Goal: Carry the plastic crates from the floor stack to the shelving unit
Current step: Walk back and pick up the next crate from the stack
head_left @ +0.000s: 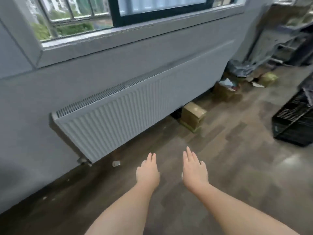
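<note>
A stack of black plastic crates (294,121) sits on the floor at the right edge, partly cut off by the frame. My left hand (147,172) and my right hand (194,172) reach forward side by side over the bare floor, palms down, fingers stretched out, holding nothing. Both hands are well to the left of the crates and not touching them. A metal shelving unit (288,39), blurred and draped with dark plastic, stands at the far right.
A white radiator (118,112) hangs on the wall under a window on the left. Cardboard boxes (193,114) and scattered litter (237,82) lie along the wall's base. A small white scrap (116,163) lies near the radiator foot.
</note>
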